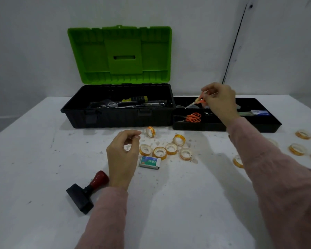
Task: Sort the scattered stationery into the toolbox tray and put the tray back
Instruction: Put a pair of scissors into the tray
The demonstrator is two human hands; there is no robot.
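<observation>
The black toolbox stands open at the back with its green lid up. Its black tray sits on the table to the right of it, with orange scissors in the front left compartment. My right hand hovers over the tray, pinching a small orange-handled cutter that points down to the left. My left hand hangs above the table with fingers curled and nothing in it. Several tape rolls and a staple box lie beside it.
A rubber stamp with a red handle lies at the front left by my left wrist. More tape rolls lie scattered at the right. Tools, including a yellow-handled screwdriver, fill the toolbox. The white table is speckled with bits of debris.
</observation>
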